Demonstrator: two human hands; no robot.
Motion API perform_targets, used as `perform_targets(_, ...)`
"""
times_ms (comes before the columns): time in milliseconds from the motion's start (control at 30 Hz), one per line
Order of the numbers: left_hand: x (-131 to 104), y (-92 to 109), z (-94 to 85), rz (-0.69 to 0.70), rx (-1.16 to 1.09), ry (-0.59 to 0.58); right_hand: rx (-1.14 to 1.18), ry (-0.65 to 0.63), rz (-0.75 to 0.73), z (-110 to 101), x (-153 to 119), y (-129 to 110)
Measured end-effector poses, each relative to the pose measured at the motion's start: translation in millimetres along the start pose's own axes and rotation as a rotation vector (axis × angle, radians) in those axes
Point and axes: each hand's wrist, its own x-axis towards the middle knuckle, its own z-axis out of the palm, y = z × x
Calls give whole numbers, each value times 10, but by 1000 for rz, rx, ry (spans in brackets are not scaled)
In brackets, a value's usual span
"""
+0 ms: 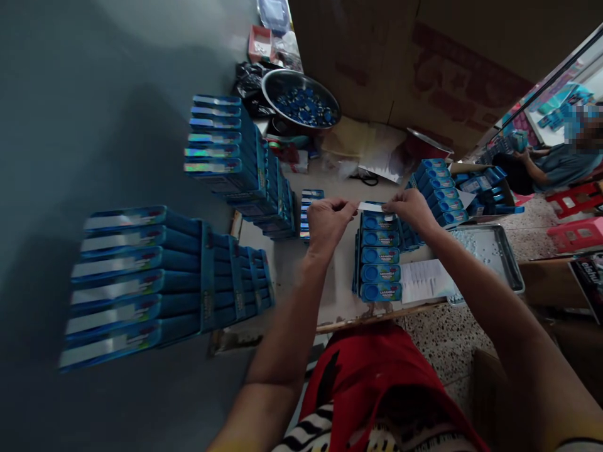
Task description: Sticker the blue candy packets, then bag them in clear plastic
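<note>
Between my two hands a narrow white strip (370,206) is stretched at the far end of a row of blue boxes. My left hand (328,221) pinches the strip's left end, and my right hand (409,208) pinches its right end. Below the strip, the blue boxes (380,256) show round recesses and printed lettering on their faces. Right beside them lies a sheet of white strips (426,280). A small stack of blue boxes with shiny strips (311,198) stands just past my left hand.
Tall stacks of blue boxes (183,282) rise at the left. A metal bowl of small blue pieces (301,103) sits at the back, with scissors (367,178) nearer. At the right are more boxes (440,194) and a metal tray (506,257). Another person (565,163) sits far right.
</note>
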Motion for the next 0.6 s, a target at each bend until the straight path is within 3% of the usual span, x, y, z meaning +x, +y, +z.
perform_targets(400, 16, -90, 44, -22, -85, 15, -104, 21, 17, 11, -42, -87)
perform_targets(600, 36, -267, 112, -75, -212, -43, -226, 16, 15, 14, 0, -133)
